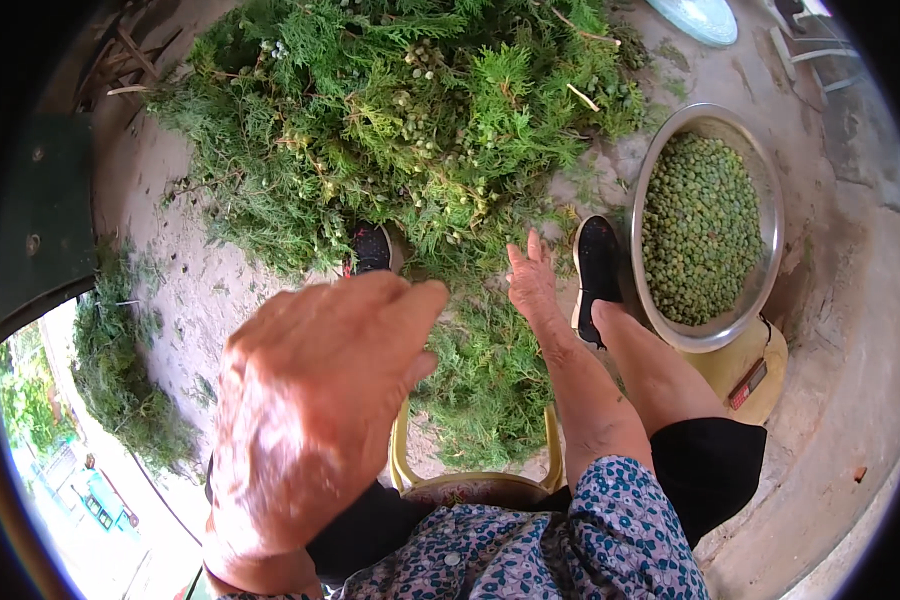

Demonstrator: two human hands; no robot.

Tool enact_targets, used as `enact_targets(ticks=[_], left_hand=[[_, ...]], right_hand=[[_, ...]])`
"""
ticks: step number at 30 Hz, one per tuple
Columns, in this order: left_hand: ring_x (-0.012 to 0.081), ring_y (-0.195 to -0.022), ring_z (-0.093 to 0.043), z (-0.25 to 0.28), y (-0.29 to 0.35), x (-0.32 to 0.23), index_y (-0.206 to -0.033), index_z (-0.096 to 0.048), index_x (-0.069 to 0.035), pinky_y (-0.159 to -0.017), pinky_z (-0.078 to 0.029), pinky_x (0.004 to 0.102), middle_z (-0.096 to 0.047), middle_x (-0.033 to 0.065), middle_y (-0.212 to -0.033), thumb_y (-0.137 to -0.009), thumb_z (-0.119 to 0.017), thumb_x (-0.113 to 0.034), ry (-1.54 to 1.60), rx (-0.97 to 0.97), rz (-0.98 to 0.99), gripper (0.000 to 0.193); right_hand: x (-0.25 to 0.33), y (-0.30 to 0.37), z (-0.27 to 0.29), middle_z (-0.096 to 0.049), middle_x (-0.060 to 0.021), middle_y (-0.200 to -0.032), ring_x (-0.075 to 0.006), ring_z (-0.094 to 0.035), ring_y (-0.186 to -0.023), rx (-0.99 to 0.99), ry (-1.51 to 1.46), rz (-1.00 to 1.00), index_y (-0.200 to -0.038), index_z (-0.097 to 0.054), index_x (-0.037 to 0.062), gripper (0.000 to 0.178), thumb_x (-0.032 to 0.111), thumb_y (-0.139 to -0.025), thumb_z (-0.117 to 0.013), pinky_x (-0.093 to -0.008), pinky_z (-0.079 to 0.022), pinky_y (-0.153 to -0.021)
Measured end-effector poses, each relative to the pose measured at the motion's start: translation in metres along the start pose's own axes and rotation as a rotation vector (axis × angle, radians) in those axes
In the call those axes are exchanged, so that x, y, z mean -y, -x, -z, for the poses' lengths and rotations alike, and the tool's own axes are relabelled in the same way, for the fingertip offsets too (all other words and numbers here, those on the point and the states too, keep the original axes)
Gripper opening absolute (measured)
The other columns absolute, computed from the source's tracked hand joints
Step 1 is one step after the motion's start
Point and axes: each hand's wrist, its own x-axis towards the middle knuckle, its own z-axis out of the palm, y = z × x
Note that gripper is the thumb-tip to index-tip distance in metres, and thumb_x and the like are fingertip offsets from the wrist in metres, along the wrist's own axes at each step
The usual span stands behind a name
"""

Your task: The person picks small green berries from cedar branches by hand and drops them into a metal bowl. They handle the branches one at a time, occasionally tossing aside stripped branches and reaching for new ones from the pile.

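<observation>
Raised close to the camera, my left hand is curled with its fingers bent inward; whatever may be inside them is hidden. Lower down and to the right, my right hand has its fingers apart and nothing in them, just over loose green sprigs by my right shoe. Ahead lies a big heap of leafy evergreen branches bearing small round green cones. To the right, a wide metal basin is filled with picked green cones.
The basin rests on a yellowish stool, where a small red device lies. A curved yellow frame stands between my legs, with sprigs beyond it. More cut greenery is at left. A pale blue round object lies at the far right.
</observation>
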Motion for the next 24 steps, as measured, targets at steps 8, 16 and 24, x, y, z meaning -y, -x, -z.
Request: enact_targets(ticks=[8,16,24], left_hand=[[0.0262,-0.081,-0.063,-0.011,0.000,0.004,-0.098,-0.060,-0.005,-0.066,-0.050,0.0361,-0.061,0.0116,-0.088,-0.066,-0.066,-0.011,-0.147,0.098,-0.078,0.033],[0.0306,-0.086,-0.062,-0.008,0.006,0.004,-0.094,-0.061,-0.005,-0.068,-0.050,0.0366,-0.060,0.0128,-0.088,-0.068,-0.061,-0.011,-0.190,0.159,-0.052,0.027],[0.0233,-0.069,-0.058,-0.016,-0.001,-0.001,-0.094,-0.060,-0.004,-0.062,-0.046,0.0342,-0.059,0.0112,-0.088,-0.057,-0.065,-0.013,-0.175,0.134,-0.123,0.038]], right_hand=[[-0.015,0.057,-0.035,-0.038,-0.0155,-0.128,-0.0377,-0.044,-0.108,-0.025,0.072,-0.070,-0.107,-0.055,0.0105,0.037,0.007,-0.070,-0.058,-0.0445,-0.046,-0.078],[0.001,0.004,-0.012,-0.055,-0.0152,-0.094,-0.0337,-0.053,-0.084,-0.346,-0.301,-0.316,-0.089,-0.062,0.0060,0.017,0.002,-0.073,-0.057,-0.0424,-0.043,-0.069],[-0.021,-0.047,-0.030,-0.057,-0.0157,-0.078,-0.0319,-0.056,-0.067,-0.463,-0.281,-0.287,-0.085,-0.060,0.0044,0.014,0.001,-0.071,-0.061,-0.0373,-0.045,-0.064]])
